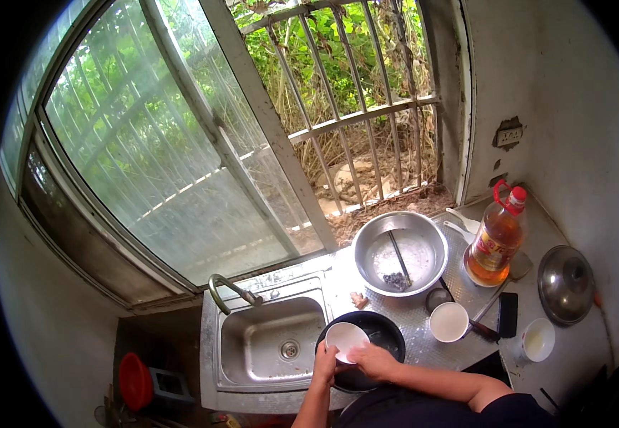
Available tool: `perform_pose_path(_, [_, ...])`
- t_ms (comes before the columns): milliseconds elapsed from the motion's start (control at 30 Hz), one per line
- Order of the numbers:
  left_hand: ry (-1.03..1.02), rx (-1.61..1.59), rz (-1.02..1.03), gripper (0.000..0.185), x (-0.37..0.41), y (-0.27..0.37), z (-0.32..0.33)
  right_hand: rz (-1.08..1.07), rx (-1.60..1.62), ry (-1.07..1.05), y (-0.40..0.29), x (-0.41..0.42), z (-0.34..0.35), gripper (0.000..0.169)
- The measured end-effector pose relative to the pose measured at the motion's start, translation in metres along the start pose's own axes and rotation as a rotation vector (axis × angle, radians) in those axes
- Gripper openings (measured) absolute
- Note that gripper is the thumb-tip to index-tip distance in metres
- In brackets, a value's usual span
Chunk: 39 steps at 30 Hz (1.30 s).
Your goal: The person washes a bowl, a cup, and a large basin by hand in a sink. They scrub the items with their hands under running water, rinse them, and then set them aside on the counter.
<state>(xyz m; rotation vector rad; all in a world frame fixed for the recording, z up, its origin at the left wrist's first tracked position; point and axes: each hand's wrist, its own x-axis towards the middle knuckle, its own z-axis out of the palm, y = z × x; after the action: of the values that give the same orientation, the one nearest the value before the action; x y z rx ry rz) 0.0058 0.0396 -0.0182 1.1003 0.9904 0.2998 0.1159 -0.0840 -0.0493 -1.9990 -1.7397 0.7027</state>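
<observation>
A white bowl (344,338) is tilted above a black wok or basin (387,327), its pale inside facing up. My left hand (326,364) grips the bowl's left side, with the thumb near the rim. At the near right rim, my right hand (374,361) holds the same bowl, its fingers slightly blurred and reaching over the edge. The hands and bowl hide much of the black vessel, in which a little liquid seems to glint.
Left lies a steel sink (256,369) with a curved faucet (234,293). Behind stands a large metal basin (360,257); a piece of ginger (359,300) lies nearby. On the right are a white cup (449,322), an oil bottle (496,241), a small bowl (538,340) and a metal lid (565,286).
</observation>
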Motion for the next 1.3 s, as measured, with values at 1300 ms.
perform_pose_path(1300, [0.213, 1.213, 0.253, 0.078, -0.002, -0.01, 0.025, 0.913, 1.155, 0.217, 0.043, 0.03, 0.019, 0.051])
